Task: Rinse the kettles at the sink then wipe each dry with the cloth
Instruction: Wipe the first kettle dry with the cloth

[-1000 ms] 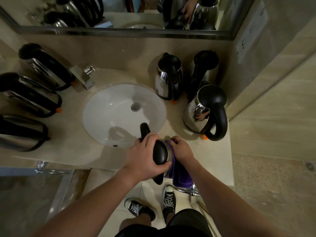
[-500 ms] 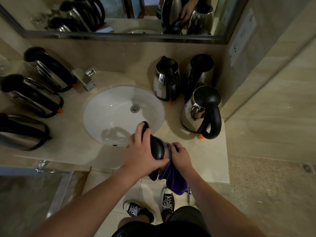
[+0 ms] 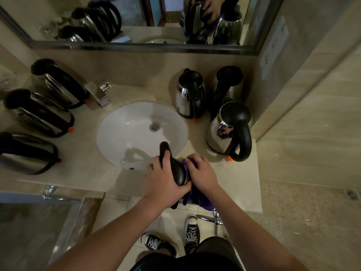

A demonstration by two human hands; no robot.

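The fingers of the left hand [image 3: 166, 179] were curled round the black handle and lid of an electric kettle [image 3: 176, 171], which was held over the front edge of the counter [image 3: 242, 180], just right of the white basin [image 3: 125, 132]. The right hand [image 3: 202, 173] gripped a bunched purple cloth [image 3: 197, 198] and pressed it against the kettle's far side, the loose end of the cloth hanging below the counter edge. I judged this to be the drying step for that one kettle, the rinsing of it being done. Three steel kettles stood upright on the right of the basin: one near the wall [image 3: 189, 94], one in the corner [image 3: 227, 83] and one nearer the front [image 3: 230, 130]. From where they stood I took these for finished ones, though I could not tell wet from dry. On the left, beyond the chrome tap [image 3: 98, 92], three more kettles stood in a row [image 3: 37, 112], probably waiting their turn. If so, the work was about halfway through, with rinsing and wiping left for those three.
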